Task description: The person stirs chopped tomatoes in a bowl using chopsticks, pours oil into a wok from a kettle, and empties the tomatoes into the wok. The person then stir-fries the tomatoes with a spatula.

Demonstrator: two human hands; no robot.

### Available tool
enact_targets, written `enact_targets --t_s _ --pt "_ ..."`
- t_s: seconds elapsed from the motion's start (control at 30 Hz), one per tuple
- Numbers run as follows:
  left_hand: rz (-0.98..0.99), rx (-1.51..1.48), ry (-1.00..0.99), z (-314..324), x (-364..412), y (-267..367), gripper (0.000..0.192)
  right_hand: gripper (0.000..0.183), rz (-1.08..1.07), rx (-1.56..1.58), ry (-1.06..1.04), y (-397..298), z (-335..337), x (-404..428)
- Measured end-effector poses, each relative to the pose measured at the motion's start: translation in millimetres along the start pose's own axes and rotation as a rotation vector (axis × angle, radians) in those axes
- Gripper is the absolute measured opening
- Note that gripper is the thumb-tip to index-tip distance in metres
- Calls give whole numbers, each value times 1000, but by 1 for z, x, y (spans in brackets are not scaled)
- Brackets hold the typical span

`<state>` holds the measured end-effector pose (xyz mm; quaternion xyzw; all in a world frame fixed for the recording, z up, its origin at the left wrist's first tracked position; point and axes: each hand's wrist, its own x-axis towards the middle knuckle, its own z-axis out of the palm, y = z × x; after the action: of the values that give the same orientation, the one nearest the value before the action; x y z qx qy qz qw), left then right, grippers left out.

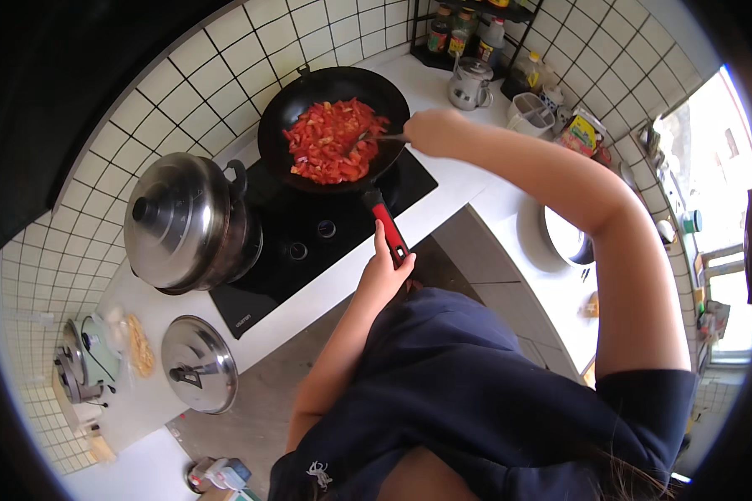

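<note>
A black wok (376, 94) sits on the right part of a black glass cooktop (276, 275). Chopped red tomatoes (332, 144), with some small yellowish bits among them, cover its bottom. My left hand (385, 269) is closed around the wok's red and black handle (388, 228). At the right rim, my right hand (435, 133) grips a thin metal utensil (388, 137). Its far end lies among the tomatoes, so I cannot tell whether it is a spatula or a spoon. The right hand is slightly blurred.
A large lidded steel pot (182, 219) stands left of the wok. A loose steel lid (198, 364) lies at the counter's left front. Behind my right hand are a metal kettle (471, 84), a rack of bottles (457, 34) and a white caddy (531, 114). A round bowl (564, 235) is below my right forearm.
</note>
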<state>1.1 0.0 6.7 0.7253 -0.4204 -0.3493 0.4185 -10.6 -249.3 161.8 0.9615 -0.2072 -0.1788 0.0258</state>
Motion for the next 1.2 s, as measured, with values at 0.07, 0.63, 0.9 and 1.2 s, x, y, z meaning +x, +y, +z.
enact_targets --t_s 0.07,0.63,0.9,1.2 --pt "-44 -13 -3 -2 -2 1 92 20 -20 24 55 11 -1 -14" --pt "-81 -11 -39 -4 -1 5 92 17 -99 -116 -109 -32 7 -43" --pt "23 -65 17 -1 1 -5 97 26 -57 148 104 9 -21 -57" --pt "83 -39 35 0 1 -7 95 27 -160 94 -35 -15 0 -29"
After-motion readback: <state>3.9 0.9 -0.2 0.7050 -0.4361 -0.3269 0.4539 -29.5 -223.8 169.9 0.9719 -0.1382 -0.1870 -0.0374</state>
